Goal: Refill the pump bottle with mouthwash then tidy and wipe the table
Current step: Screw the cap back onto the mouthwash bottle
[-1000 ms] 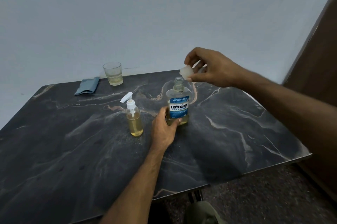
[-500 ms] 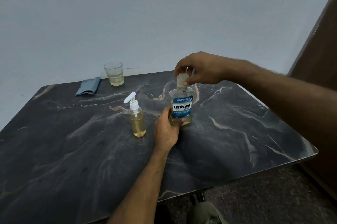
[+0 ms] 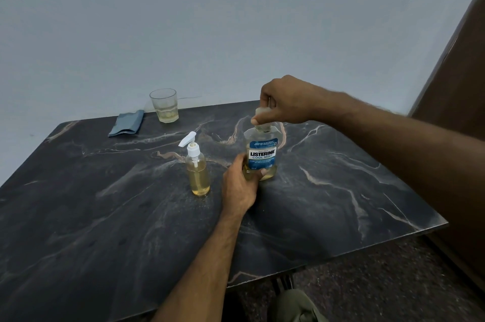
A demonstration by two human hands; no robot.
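Observation:
A clear mouthwash bottle (image 3: 262,156) with a blue label stands upright near the middle of the dark marble table (image 3: 341,190). My left hand (image 3: 240,185) grips its base from the near side. Above it, my right hand (image 3: 284,100) pinches the pale cap (image 3: 262,112) right on the bottle's neck. To the left of the bottle stands a small pump bottle (image 3: 197,171) with a white pump head, holding yellowish liquid most of the way up.
A glass tumbler (image 3: 164,105) with a little yellowish liquid stands at the table's far edge. A folded blue cloth (image 3: 127,123) lies to its left. A brown wooden panel (image 3: 451,80) rises on the right. A pale wall runs behind the table.
My right hand has brought the cap down from above the open neck onto the mouthwash bottle. My left hand has stayed on the bottle's base.

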